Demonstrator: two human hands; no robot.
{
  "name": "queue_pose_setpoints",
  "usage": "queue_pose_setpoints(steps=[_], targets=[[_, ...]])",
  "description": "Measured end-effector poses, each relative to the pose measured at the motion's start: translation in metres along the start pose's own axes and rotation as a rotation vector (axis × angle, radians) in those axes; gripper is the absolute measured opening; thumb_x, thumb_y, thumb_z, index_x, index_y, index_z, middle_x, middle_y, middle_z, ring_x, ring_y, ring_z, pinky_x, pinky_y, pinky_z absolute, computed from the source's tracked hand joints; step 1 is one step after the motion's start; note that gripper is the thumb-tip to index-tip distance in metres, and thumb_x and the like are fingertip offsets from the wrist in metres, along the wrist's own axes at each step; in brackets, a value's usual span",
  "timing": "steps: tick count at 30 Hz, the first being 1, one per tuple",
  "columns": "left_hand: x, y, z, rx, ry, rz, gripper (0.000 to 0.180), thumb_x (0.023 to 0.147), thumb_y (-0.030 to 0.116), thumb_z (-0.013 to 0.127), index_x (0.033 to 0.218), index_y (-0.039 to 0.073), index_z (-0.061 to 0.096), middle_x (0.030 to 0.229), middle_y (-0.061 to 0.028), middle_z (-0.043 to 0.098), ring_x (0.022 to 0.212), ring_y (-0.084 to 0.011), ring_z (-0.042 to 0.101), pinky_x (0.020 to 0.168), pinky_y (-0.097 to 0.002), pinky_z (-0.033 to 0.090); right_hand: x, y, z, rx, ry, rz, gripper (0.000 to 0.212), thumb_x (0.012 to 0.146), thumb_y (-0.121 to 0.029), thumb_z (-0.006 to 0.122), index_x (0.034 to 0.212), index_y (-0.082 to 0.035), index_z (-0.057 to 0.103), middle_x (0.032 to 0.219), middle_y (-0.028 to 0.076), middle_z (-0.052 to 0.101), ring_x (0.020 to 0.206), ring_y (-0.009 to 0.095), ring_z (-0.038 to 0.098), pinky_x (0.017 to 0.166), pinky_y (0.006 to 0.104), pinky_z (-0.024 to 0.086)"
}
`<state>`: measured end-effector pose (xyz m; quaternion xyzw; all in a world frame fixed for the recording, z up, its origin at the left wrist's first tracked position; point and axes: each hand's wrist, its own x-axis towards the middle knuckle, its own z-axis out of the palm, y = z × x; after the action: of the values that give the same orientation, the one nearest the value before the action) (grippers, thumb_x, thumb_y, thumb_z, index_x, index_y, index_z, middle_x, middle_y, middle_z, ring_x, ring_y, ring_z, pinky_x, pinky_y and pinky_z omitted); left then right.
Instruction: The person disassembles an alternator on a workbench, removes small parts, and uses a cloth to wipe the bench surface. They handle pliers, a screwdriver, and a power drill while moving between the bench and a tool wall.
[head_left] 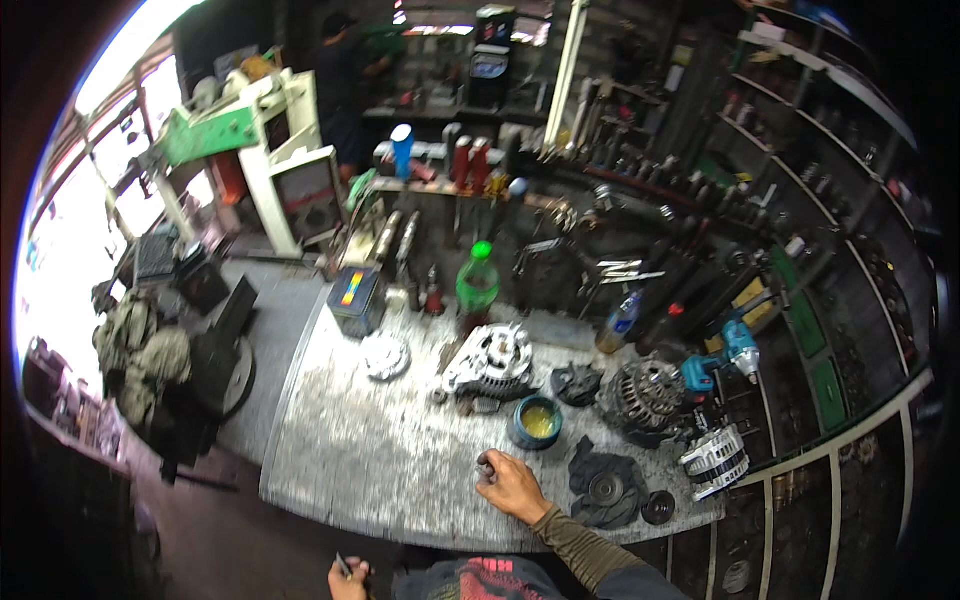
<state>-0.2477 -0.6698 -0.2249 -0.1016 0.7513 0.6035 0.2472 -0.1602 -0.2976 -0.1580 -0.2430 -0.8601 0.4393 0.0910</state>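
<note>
My right hand point(512, 490) is just above the grey metal bench top point(350, 450), its fingers curled together. Whatever sits between those darkened fingertips, if anything, is too small to make out. Nearest to it stands an open tub of yellow grease point(540, 424). Low at the bottom edge, in front of the bench, my left hand point(347, 580) grips a slim dark tool point(342, 564) whose tip points up. Behind the tub lies a silver alternator housing point(495, 362). A black cloth point(603, 485) with a round part on it and a black ring point(658, 507) lie right of my right hand.
Another alternator point(645, 395), a finned silver housing point(715, 462) and a teal cordless impact wrench point(740, 350) crowd the right side. A green-capped bottle point(478, 285), a dark box point(355, 300) and a pale round part point(385, 357) stand further back. A person point(340, 90) stands far behind.
</note>
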Motion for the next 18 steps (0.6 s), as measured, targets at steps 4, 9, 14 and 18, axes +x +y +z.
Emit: queue_pose_setpoints(steps=[4,9,14,18], targets=[[0.038,-0.008,-0.035,0.011,-0.041,0.005,0.012,0.093,0.007,0.07,0.1,0.001,0.063,0.083,-0.005,0.068,0.074,-0.0152,0.063,0.066,-0.0305,0.05,0.055,-0.068,-0.087,-0.04,0.384,-0.147,0.02,0.082,-0.006,0.074,0.098,-0.002,0.062,0.092,0.009,0.068,0.082,0.016,0.067,0.068,0.0324,0.054],[0.083,-0.029,-0.096,0.243,0.05,-0.066,0.005,0.09,0.006,0.068,0.09,0.003,0.064,0.074,-0.0034,0.062,0.063,-0.0148,0.054,0.055,-0.0346,0.044,0.16,-0.126,-0.215,-0.132,0.942,-0.352,0.01,0.082,-0.003,0.072,0.09,-0.002,0.066,0.078,0.005,0.068,0.07,0.011,0.064,0.065,0.0296,0.052],[0.106,-0.043,-0.126,0.328,0.137,-0.14,0.013,0.09,0.012,0.064,0.085,0.0,0.066,0.068,-0.004,0.061,0.054,-0.0156,0.049,0.048,-0.039,0.039,0.253,-0.161,-0.269,-0.373,1.106,-0.429,0.011,0.077,-0.008,0.072,0.083,-0.001,0.064,0.082,0.02,0.069,0.079,0.042,0.068,0.069,0.0487,0.053],[0.107,-0.067,-0.126,0.197,0.189,-0.203,0.015,0.088,0.012,0.066,0.079,0.0,0.066,0.065,-0.0036,0.06,0.051,-0.0153,0.048,0.045,-0.0384,0.037,0.301,-0.174,-0.285,-0.496,1.17,-0.284,0.013,0.076,-0.01,0.072,0.082,0.0,0.066,0.084,0.023,0.07,0.081,0.042,0.069,0.072,0.0508,0.055]])
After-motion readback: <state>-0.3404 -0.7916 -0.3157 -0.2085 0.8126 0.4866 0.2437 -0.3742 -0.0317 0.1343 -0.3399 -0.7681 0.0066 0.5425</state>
